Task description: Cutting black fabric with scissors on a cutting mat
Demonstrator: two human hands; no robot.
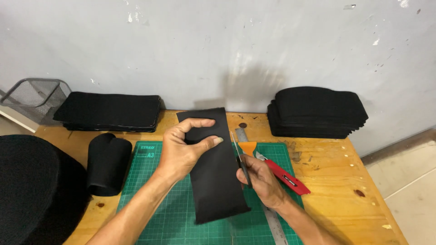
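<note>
Around the hands, bare green cutting mat (150, 190) lies open toward 7 o'clock. At 9 o'clock a black rolled piece (108, 164) stands in the way, with a large dark mass (32, 190) beyond it. At 3 o'clock a red utility knife (284, 174) and a steel ruler (274, 224) block the mat's edge; further right the worktop (336, 177) is bare. Black stacks (111, 111) (318, 111) close 11 and 1 o'clock.

Two fabric stacks (110, 111) (316, 112); one cutting mat (150, 190); one wire basket (35, 96)
</note>
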